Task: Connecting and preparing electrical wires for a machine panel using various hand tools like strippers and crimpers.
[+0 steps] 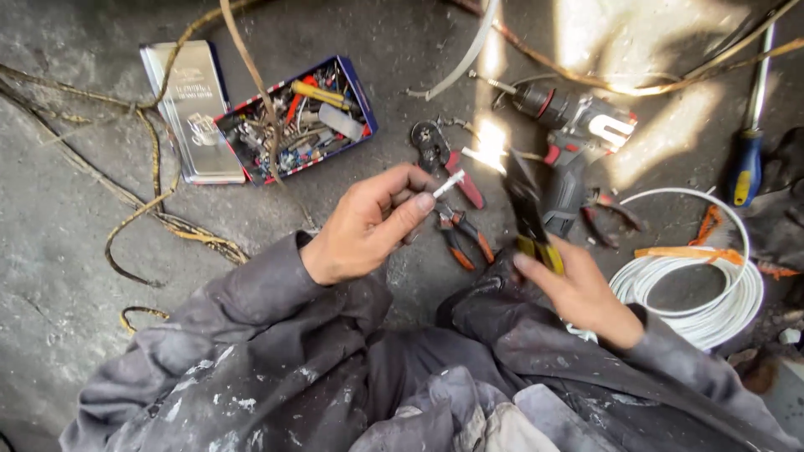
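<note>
Between the left hand's (368, 222) pinching fingertips sits a white wire end (449, 182); the right hand (578, 293) grips yellow-handled pliers (528, 209).

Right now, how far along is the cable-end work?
Done: tools laid out, tin box open. In hand: left hand pinches a short white cable piece; right hand holds yellow-handled pliers near its tip. Left: the white cable coil lies untouched.

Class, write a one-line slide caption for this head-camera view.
Left hand pinches a short white cable end while right hand holds yellow-handled pliers above a cordless drill.
</note>
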